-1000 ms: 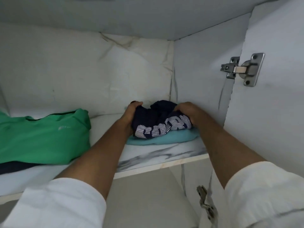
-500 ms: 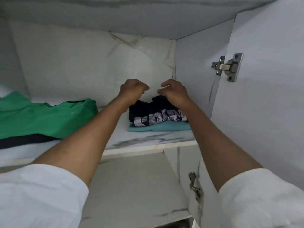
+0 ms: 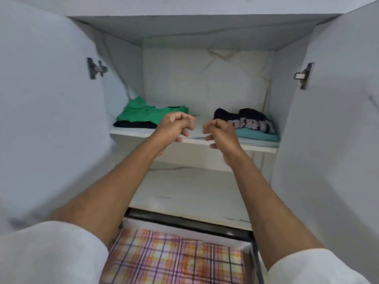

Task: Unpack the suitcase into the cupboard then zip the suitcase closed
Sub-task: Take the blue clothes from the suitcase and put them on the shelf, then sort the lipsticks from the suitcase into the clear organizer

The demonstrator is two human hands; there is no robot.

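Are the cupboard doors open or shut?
Open: left door and right door are swung outward, and the shelf inside shows.

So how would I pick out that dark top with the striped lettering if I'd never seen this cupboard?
Look into the open cupboard and find its upper shelf. Go to the right-hand pile, beside the right wall. The navy garment lies crumpled on top of a folded teal one, and it alone carries white striped lettering; the left pile is green over dark.

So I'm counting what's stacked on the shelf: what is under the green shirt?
Under the green shirt a dark folded garment shows only along its front edge; the rest is covered.
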